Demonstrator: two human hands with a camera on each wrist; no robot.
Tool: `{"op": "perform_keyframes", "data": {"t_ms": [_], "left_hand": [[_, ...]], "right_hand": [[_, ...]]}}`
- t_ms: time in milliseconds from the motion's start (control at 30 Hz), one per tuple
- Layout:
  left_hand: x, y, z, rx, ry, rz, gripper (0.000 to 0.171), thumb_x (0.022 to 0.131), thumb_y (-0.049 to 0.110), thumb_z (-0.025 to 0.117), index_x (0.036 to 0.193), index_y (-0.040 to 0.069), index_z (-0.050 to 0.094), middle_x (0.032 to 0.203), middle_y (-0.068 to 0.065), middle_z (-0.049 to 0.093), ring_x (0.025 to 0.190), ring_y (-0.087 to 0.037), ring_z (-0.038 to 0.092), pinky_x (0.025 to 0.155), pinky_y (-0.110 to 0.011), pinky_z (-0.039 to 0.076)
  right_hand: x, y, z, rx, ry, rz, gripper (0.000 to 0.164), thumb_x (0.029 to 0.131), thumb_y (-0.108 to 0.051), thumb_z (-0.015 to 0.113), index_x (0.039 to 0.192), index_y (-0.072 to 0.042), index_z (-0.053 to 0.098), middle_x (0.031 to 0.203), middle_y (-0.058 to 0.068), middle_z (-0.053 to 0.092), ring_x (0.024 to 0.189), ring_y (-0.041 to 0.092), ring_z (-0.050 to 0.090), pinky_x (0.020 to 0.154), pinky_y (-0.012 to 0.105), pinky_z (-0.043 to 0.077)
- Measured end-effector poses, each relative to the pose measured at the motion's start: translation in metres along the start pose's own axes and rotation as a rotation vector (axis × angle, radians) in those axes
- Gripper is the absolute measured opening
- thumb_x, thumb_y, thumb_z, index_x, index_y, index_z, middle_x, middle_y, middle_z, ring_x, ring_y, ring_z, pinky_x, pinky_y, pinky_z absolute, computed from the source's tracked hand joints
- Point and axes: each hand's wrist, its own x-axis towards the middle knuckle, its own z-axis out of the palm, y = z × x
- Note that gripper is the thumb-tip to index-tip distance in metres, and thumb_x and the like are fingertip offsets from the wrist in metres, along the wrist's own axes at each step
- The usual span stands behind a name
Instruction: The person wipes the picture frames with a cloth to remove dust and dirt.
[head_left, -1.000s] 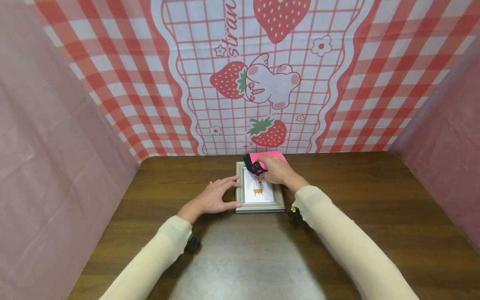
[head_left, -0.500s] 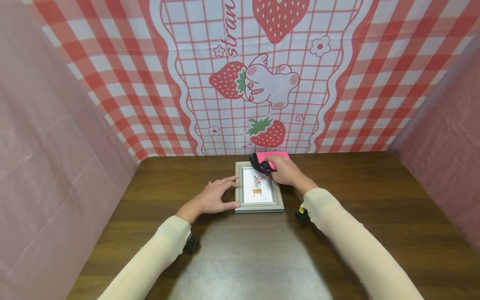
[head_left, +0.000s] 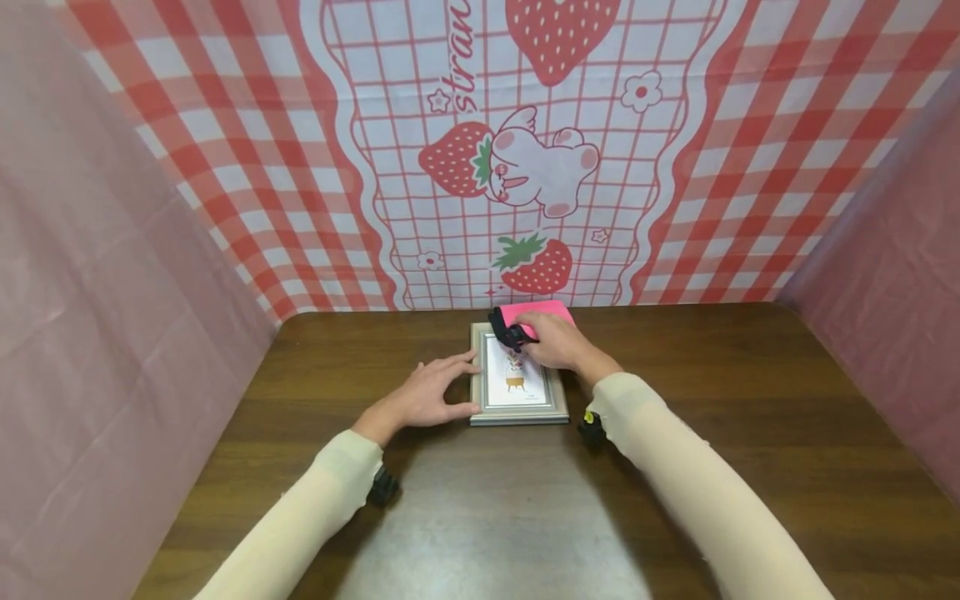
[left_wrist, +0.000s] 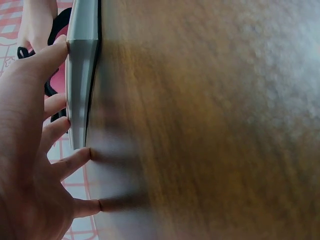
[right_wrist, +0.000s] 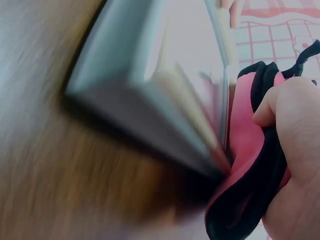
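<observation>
A picture frame (head_left: 518, 377) lies flat on the brown table (head_left: 720, 392), near the far edge. The right hand (head_left: 553, 340) grips a pink and black cloth (head_left: 525, 320) and presses it on the top part of the glass. The left hand (head_left: 429, 393) is spread out, with its fingers against the frame's left side. To wipe well, I think the left hand should hold the frame so it does not slide, and the cloth should rub softly, reaching all 4 corners.
</observation>
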Motion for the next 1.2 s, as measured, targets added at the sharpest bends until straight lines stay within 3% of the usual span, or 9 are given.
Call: {"op": "perform_keyframes", "data": {"t_ms": [100, 167, 300, 433, 667, 867, 1133, 1200], "left_hand": [[0.003, -0.007, 0.005, 0.002, 0.011, 0.013, 0.085, 0.102, 0.08, 0.062, 0.164, 0.023, 0.058, 0.186, -0.002, 0.037, 0.167, -0.046, 0.042, 0.123, -0.095, 0.023], [0.002, 0.003, -0.002, -0.037, -0.009, -0.012, 0.083, 0.1, 0.074, 0.068, 0.164, 0.022, 0.059, 0.186, -0.003, 0.037, 0.168, -0.049, 0.039, 0.126, -0.094, 0.019], [0.005, -0.006, 0.005, -0.037, -0.003, -0.017, 0.081, 0.1, 0.073, 0.07, 0.163, 0.023, 0.06, 0.187, -0.004, 0.037, 0.167, -0.048, 0.04, 0.125, -0.095, 0.019], [0.011, -0.021, 0.015, -0.015, 0.021, -0.015, 0.084, 0.098, 0.082, 0.067, 0.161, 0.027, 0.062, 0.185, -0.002, 0.039, 0.167, -0.044, 0.042, 0.126, -0.093, 0.022], [0.015, -0.026, 0.02, -0.012, 0.027, -0.019, 0.083, 0.097, 0.079, 0.071, 0.16, 0.026, 0.063, 0.185, -0.001, 0.04, 0.168, -0.042, 0.042, 0.127, -0.092, 0.021], [0.016, -0.029, 0.02, 0.0, 0.01, -0.032, 0.079, 0.098, 0.072, 0.075, 0.161, 0.028, 0.062, 0.186, 0.003, 0.037, 0.169, -0.042, 0.041, 0.128, -0.091, 0.021], [0.013, -0.027, 0.018, 0.025, 0.023, -0.012, 0.084, 0.098, 0.083, 0.065, 0.162, 0.028, 0.06, 0.186, 0.0, 0.038, 0.167, -0.044, 0.043, 0.123, -0.094, 0.026], [0.009, -0.018, 0.012, 0.014, 0.015, -0.013, 0.082, 0.1, 0.078, 0.067, 0.162, 0.026, 0.06, 0.186, -0.003, 0.038, 0.166, -0.047, 0.043, 0.123, -0.095, 0.025]], "right_hand": [[-0.005, -0.037, -0.014, 0.023, -0.038, 0.024, 0.043, 0.1, -0.01, 0.072, 0.143, -0.005, 0.073, 0.142, 0.019, 0.078, 0.138, 0.041, 0.072, 0.122, 0.061, 0.055], [-0.005, -0.056, -0.016, 0.017, -0.054, 0.046, 0.044, 0.099, -0.006, 0.072, 0.143, -0.002, 0.072, 0.144, 0.021, 0.077, 0.139, 0.044, 0.071, 0.123, 0.064, 0.054], [0.007, -0.056, -0.002, 0.045, -0.05, 0.034, 0.043, 0.097, -0.003, 0.071, 0.141, -0.005, 0.073, 0.14, 0.019, 0.079, 0.136, 0.041, 0.073, 0.122, 0.062, 0.054], [0.018, -0.05, 0.013, 0.046, -0.053, 0.012, 0.043, 0.099, -0.004, 0.068, 0.142, -0.006, 0.072, 0.143, 0.019, 0.078, 0.138, 0.042, 0.072, 0.124, 0.063, 0.053], [0.026, -0.039, 0.021, 0.038, -0.062, 0.039, 0.05, 0.099, -0.005, 0.069, 0.149, -0.01, 0.07, 0.152, 0.017, 0.074, 0.145, 0.041, 0.068, 0.128, 0.061, 0.05], [0.025, -0.036, 0.021, 0.036, -0.059, 0.028, 0.054, 0.096, -0.003, 0.068, 0.149, -0.011, 0.069, 0.15, 0.019, 0.075, 0.141, 0.042, 0.071, 0.125, 0.062, 0.053], [0.004, -0.07, -0.007, 0.029, -0.079, 0.05, 0.054, 0.095, 0.002, 0.065, 0.148, -0.004, 0.067, 0.145, 0.025, 0.076, 0.136, 0.044, 0.073, 0.121, 0.064, 0.055], [0.0, -0.074, -0.013, 0.027, -0.084, 0.064, 0.054, 0.096, 0.001, 0.066, 0.15, -0.004, 0.067, 0.146, 0.024, 0.075, 0.139, 0.044, 0.071, 0.123, 0.064, 0.053]]}}
